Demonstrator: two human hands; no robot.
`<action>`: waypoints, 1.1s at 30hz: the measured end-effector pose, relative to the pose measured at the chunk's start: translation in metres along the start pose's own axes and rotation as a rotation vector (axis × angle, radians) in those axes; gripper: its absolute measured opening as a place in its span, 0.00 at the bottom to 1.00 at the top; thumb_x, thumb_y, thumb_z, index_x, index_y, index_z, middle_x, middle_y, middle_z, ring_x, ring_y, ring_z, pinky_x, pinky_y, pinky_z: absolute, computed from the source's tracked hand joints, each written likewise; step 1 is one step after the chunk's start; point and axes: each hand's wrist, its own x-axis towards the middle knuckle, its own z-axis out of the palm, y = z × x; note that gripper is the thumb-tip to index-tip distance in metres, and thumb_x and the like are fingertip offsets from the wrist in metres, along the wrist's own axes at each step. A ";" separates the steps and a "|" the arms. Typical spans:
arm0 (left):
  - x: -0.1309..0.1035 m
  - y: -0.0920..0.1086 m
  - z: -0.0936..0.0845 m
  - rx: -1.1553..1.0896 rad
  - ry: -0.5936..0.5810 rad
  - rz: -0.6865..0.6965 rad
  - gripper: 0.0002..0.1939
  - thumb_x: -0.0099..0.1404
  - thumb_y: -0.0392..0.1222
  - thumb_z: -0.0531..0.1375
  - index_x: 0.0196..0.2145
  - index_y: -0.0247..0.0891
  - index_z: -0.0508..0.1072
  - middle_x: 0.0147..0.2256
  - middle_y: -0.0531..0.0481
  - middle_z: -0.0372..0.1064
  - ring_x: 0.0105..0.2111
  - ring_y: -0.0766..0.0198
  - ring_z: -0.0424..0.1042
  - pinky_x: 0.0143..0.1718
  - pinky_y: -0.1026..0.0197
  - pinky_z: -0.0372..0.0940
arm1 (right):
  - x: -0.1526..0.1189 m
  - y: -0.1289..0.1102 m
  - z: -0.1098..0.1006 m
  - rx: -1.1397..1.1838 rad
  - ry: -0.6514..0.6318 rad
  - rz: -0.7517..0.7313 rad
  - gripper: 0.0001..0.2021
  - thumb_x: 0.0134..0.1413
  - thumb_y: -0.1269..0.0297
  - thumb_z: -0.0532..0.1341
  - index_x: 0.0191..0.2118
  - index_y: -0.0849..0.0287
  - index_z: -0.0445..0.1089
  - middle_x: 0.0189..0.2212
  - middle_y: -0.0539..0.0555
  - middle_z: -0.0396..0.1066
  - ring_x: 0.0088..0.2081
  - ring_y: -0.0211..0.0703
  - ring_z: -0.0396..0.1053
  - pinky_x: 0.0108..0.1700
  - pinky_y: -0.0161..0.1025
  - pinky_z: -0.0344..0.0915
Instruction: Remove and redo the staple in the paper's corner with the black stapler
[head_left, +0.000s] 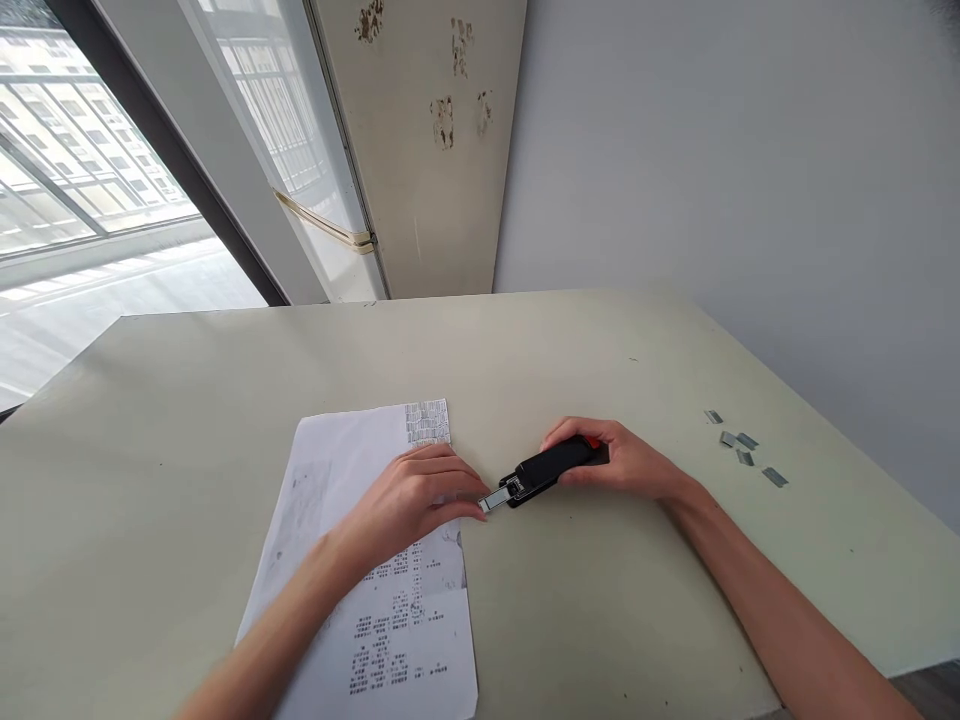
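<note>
A black stapler [551,470] with a red patch at its rear lies in my right hand [611,462], whose fingers and thumb wrap round its back end. From its front, a metal tray [496,498] sticks out towards the left. My left hand [431,490] reaches over the right edge of the printed paper sheets [405,640], and its thumb and fingertips close on the end of that tray. A small densely printed corner [427,422] shows at the top right of the sheets.
Several small grey staple strips [745,457] lie on the right of the pale table [570,350]. A plain wall [735,150] rises behind on the right. At the back left are a stained panel [427,200] and a window [82,150].
</note>
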 end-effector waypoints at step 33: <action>-0.011 -0.031 -0.020 0.429 0.269 -0.341 0.19 0.76 0.59 0.57 0.52 0.42 0.73 0.50 0.45 0.75 0.52 0.49 0.71 0.55 0.45 0.63 | 0.002 -0.008 0.030 0.016 0.072 -0.092 0.13 0.52 0.52 0.74 0.41 0.50 0.80 0.43 0.53 0.77 0.41 0.47 0.73 0.40 0.42 0.66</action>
